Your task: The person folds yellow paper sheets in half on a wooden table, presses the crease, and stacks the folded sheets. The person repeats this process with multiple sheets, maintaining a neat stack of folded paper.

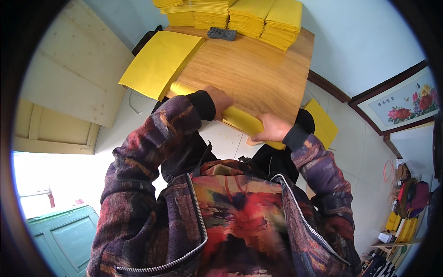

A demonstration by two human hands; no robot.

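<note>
Left hand: the left hand lay curled, palm down, on the rolled yellow paper at the near edge of the wooden table, fingers closed over it.
Right hand: the right hand gripped the same roll further toward its right end, fingers wrapped round it at the table's near right corner.
Rolled paper: it ran along the near edge, touching the table, both hands on it.
Flat sheets: a pile of yellow paper sheets overhung the left edge, just beside the roll's left end.
Stacks: tall yellow paper stacks stood along the far edge.
Dark block: a small dark perforated block sat near those stacks.
Floor: another yellow sheet lay below the right corner.
</note>
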